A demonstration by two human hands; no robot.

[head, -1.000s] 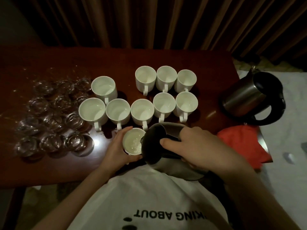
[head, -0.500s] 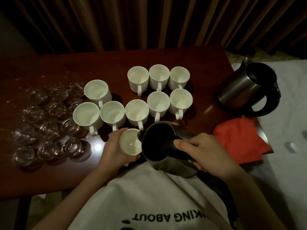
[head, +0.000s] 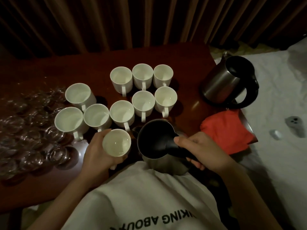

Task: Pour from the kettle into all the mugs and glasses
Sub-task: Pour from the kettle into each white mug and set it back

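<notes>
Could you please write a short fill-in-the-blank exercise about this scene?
1. The left hand holds a white ____.
2. The right hand grips the handle of a ____.
3. The second kettle stands to the ____ of the mugs on the table.
4. The folded cloth is ____.

Missing: mug; kettle; right; red

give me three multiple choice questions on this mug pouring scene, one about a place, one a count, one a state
1. Where is the red cloth?
A. on the glasses
B. at the table's right end, in front of the second kettle
C. inside a mug

2. How many white mugs show?
A. six
B. ten
C. fourteen

3. What is the left hand doing?
A. holding a white mug
B. lying flat on the table
C. lifting a glass

Answers: 1 B, the cloth lies near the steel kettle; 2 B, nine stand on the table and one is held; 3 A, its fingers wrap the mug while the right hand grips the kettle.
</notes>
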